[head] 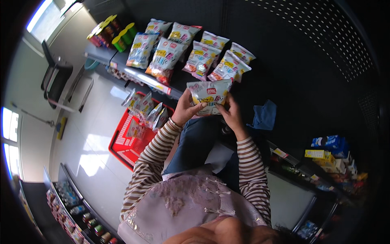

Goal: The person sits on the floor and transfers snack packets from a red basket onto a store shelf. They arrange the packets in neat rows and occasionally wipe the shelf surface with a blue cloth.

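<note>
Between both hands I hold a white and yellow snack bag point(210, 94) upright above my knees. My left hand point(189, 106) grips its left side, thumb across the front. My right hand point(230, 109) grips the right side, thumb also on the front. Beyond the bag, several similar snack bags stand in two rows on a dark shelf point(134, 71); a white bag with a pink lower part point(201, 59) is in the front row. Left of my legs, a red plastic shopping basket point(122, 143) holds several more snack bags point(146, 105).
Canisters with green and yellow lids point(123, 38) stand at the shelf's left end. A blue cloth point(264, 115) lies to my right. Boxed goods point(324, 152) sit farther right. A black chair point(58, 73) and a mop point(61, 126) are at left. Another stocked shelf point(73, 201) is at lower left.
</note>
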Tool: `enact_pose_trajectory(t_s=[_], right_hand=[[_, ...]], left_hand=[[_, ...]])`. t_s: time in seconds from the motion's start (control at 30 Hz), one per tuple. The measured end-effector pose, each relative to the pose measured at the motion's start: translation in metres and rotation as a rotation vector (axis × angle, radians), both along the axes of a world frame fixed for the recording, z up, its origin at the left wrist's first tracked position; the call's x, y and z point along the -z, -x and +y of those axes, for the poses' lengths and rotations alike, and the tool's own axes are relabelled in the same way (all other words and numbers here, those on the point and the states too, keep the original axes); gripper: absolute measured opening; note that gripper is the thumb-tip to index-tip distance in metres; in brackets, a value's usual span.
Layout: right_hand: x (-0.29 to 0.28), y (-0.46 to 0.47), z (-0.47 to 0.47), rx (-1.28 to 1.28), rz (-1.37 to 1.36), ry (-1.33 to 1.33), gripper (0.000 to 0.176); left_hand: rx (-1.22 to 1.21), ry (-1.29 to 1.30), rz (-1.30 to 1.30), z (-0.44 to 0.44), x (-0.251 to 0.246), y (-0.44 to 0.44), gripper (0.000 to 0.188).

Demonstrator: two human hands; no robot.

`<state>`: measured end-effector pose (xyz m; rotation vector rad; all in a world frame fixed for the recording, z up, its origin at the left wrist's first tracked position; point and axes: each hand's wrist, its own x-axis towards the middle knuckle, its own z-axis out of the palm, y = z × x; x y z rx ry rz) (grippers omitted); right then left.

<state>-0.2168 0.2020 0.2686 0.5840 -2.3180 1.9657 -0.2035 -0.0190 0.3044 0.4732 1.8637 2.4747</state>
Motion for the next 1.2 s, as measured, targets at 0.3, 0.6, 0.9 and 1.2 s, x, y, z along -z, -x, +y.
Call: enact_pose_trajectory(t_s=[0.3,0.6,0.9,1.2], right_hand=[[-0.023,-0.009,-0.012,-0.118,-0.008,0.141,0.051],[-0.012,-0.005,-0.006,-0.079,-0.118,-0.011,0.037],[0.001,0.003,-0.007,-0.082,-0.182,-0.131,0.033],[-0.001,0.006,-0.002,-0.046,-0.183,-0.123,0.033]], left_hand=[[-0.562,-0.110,-0.055,-0.117,0.038,-0.070,0.029],[-1.590,0.003,-0.455,-0.274,0.225,-0.179,0.031],[-1.406,0.144,-0.879,-0.334,0.336,-0.187,0.053],[-1.107,-0.283,-1.269,-0.299,0.334,-0.201,0.074]])
